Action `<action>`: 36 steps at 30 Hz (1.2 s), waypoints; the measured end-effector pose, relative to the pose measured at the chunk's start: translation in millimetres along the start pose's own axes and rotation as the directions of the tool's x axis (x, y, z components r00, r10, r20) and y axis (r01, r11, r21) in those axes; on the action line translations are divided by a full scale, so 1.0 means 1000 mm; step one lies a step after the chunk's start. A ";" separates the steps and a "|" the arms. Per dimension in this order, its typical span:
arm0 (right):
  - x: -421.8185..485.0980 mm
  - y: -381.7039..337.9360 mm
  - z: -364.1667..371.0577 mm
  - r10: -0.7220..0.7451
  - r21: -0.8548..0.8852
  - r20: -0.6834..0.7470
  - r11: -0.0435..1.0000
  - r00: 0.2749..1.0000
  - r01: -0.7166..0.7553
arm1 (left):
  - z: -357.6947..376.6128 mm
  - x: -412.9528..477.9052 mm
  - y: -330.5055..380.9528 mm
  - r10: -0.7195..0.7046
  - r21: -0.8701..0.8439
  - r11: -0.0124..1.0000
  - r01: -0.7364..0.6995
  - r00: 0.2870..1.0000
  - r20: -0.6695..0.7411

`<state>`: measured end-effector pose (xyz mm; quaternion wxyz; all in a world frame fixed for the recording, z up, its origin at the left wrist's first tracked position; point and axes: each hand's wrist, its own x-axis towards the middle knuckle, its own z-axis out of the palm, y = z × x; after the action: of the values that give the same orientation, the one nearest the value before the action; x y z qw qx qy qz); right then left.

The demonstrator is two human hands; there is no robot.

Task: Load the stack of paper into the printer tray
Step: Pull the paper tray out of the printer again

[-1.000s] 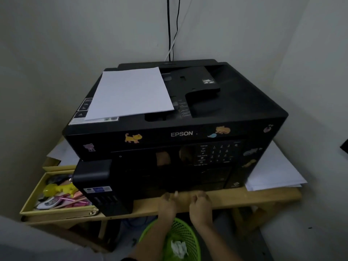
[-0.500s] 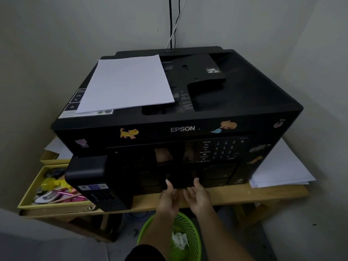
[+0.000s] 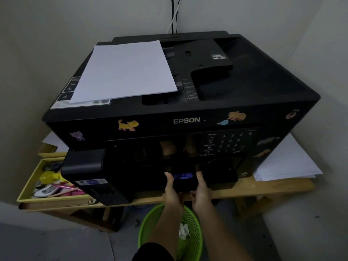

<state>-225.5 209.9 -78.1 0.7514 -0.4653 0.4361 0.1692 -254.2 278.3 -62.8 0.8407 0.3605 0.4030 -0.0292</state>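
Both hands grip the printer tray (image 3: pixel 183 178) front at 6 o'clock, left hand (image 3: pixel 172 193) and right hand (image 3: pixel 201 193) fingers curled under its lip. Pull evenly, level. The stack of paper (image 3: pixel 124 72) waits on the printer (image 3: pixel 244 95) at 11 o'clock

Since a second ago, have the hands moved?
Yes. The left hand and right hand have risen from the wooden table edge onto the printer tray front.

left hand (image 3: pixel 172 193): bare, no rings seen
right hand (image 3: pixel 201 193): bare
forearms: uncovered
sleeve (image 3: pixel 152 252): black, bottom centre
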 end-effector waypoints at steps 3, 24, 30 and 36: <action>-0.008 0.004 -0.006 -0.028 0.009 -0.088 1.000 0.996 0.029 | -0.001 -0.005 0.000 -0.017 -0.004 1.000 0.016 0.999 -0.043; -0.022 -0.022 -0.043 -0.431 -0.668 0.744 -0.441 0.511 0.599 | -0.038 -0.012 0.008 0.364 0.794 -0.595 -0.120 0.841 0.400; -0.035 -0.005 -0.067 -0.429 -0.682 0.732 -0.454 0.530 0.574 | -0.047 -0.035 -0.001 0.334 0.743 -0.662 -0.104 0.845 0.417; -0.064 0.028 -0.092 -0.525 -0.783 0.618 -0.345 0.585 0.517 | -0.077 -0.063 -0.010 0.240 0.725 -0.651 -0.224 0.846 0.477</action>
<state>-325.9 156.2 -58.9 0.1884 -0.9778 -0.0758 0.0509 -350.8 304.3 -56.4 0.0457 0.9899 0.0467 -0.1258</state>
